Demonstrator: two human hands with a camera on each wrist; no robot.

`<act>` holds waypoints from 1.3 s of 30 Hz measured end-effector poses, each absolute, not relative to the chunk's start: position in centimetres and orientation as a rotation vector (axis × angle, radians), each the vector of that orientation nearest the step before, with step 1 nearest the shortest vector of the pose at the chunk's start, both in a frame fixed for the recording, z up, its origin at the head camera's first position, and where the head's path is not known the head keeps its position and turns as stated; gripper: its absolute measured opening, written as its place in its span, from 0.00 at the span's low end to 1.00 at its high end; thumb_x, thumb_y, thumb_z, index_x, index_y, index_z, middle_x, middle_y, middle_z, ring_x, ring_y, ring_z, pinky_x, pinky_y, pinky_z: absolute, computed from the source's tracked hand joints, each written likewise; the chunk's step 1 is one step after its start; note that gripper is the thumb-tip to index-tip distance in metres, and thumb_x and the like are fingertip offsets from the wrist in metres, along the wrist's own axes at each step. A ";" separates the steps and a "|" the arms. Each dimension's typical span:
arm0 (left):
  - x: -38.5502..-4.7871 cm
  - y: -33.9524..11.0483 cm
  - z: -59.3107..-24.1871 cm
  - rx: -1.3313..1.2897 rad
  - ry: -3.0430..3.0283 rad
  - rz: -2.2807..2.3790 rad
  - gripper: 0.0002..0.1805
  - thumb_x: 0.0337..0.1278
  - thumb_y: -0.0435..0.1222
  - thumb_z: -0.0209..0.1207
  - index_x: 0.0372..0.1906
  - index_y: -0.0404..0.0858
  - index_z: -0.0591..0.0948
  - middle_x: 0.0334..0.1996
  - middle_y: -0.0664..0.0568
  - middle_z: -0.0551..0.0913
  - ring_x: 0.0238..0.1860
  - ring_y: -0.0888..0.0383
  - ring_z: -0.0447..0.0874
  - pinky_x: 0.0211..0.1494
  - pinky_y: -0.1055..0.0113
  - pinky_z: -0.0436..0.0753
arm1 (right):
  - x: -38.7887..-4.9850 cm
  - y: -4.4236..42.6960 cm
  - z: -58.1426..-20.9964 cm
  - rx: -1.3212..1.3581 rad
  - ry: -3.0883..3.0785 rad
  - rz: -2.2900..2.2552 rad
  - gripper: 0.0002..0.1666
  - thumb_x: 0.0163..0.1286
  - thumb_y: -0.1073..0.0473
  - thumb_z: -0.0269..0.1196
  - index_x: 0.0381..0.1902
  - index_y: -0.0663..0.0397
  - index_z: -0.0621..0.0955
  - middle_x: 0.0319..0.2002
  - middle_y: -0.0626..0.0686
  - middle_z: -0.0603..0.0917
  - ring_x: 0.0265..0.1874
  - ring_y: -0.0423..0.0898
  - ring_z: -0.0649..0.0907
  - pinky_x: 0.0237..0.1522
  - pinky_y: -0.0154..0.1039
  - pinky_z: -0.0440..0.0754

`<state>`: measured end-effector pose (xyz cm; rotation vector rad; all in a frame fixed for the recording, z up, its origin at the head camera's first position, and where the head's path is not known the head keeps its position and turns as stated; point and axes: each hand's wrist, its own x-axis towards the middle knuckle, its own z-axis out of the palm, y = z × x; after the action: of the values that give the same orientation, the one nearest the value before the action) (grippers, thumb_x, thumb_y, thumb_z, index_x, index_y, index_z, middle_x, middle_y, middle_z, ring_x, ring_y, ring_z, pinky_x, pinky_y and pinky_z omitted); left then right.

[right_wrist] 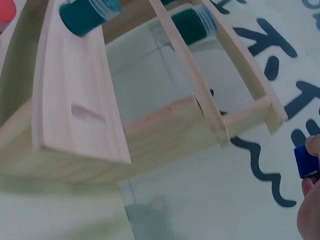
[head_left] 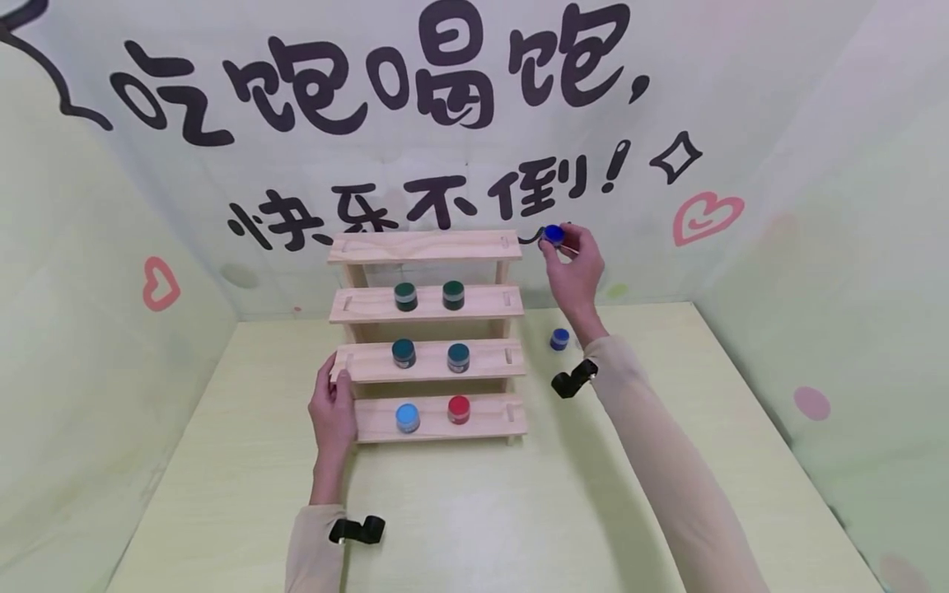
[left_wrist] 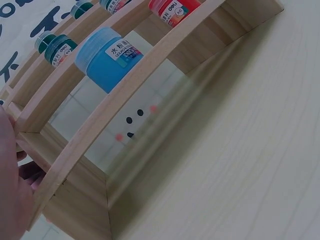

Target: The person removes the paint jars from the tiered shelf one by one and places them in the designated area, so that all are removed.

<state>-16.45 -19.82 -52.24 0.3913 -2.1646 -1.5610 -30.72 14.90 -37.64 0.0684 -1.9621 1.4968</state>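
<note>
Right hand (head_left: 577, 268): pinched a dark-blue jar (head_left: 553, 236), open room between it and the right edge of the wooden rack (head_left: 432, 361); left hand (head_left: 334, 412): gripped the rack's left edge; second blue jar (head_left: 559, 339): stood on the table (head_left: 460, 511), visible in the head view alone

The way over the top shelf (head_left: 425, 246) is free, while jars (head_left: 459, 410) obstruct the three lower shelves (head_left: 433, 422).
</note>
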 end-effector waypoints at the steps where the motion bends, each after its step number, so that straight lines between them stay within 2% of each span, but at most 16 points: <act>1: -16.4 -19.8 -52.2 0.392 -2.167 -1.560 0.25 0.78 0.50 0.46 0.73 0.52 0.71 0.30 0.48 0.74 0.29 0.62 0.69 0.30 0.74 0.70 | -30.7 15.4 -37.8 0.041 -1.962 1.512 0.22 0.65 0.66 0.69 0.55 0.68 0.79 0.51 0.65 0.85 0.49 0.56 0.85 0.57 0.43 0.83; 11: -16.5 -19.7 -52.1 0.381 -2.163 -1.570 0.25 0.78 0.50 0.46 0.73 0.52 0.71 0.31 0.44 0.74 0.29 0.61 0.69 0.30 0.74 0.70 | -30.7 20.3 -40.4 -0.102 -2.043 1.478 0.23 0.66 0.65 0.68 0.57 0.68 0.78 0.52 0.64 0.84 0.50 0.54 0.83 0.59 0.44 0.82; 19: -16.6 -19.8 -52.3 0.380 -2.165 -1.564 0.24 0.78 0.50 0.47 0.72 0.53 0.72 0.28 0.52 0.72 0.28 0.62 0.69 0.29 0.73 0.70 | -29.7 23.4 -43.1 -0.209 -2.127 1.432 0.24 0.67 0.63 0.67 0.59 0.65 0.78 0.53 0.64 0.84 0.51 0.54 0.81 0.60 0.44 0.77; 28: -16.5 -19.8 -52.4 0.376 -2.141 -1.576 0.23 0.78 0.49 0.49 0.71 0.52 0.74 0.26 0.54 0.71 0.25 0.62 0.68 0.28 0.72 0.69 | -28.6 25.6 -45.8 -0.256 -2.213 1.406 0.25 0.67 0.62 0.67 0.59 0.66 0.78 0.54 0.65 0.84 0.53 0.59 0.81 0.59 0.48 0.75; 31: -16.5 -19.8 -52.4 0.375 -2.131 -1.581 0.22 0.77 0.48 0.49 0.70 0.53 0.74 0.25 0.55 0.71 0.25 0.63 0.68 0.28 0.72 0.69 | -28.3 26.1 -46.9 -0.283 -2.249 1.379 0.25 0.67 0.62 0.67 0.59 0.66 0.78 0.54 0.65 0.84 0.53 0.58 0.81 0.59 0.48 0.76; 39: -16.6 -19.9 -52.4 0.374 -2.142 -1.571 0.23 0.78 0.50 0.48 0.71 0.53 0.73 0.26 0.55 0.71 0.26 0.62 0.68 0.29 0.71 0.69 | -27.4 27.1 -49.2 -0.323 -2.306 1.362 0.25 0.67 0.63 0.66 0.60 0.68 0.77 0.53 0.68 0.83 0.51 0.59 0.80 0.52 0.37 0.75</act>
<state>-16.63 -19.87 -52.37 0.3742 -2.1417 -1.5707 -27.36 27.06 -49.21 -0.3227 -2.3063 1.3624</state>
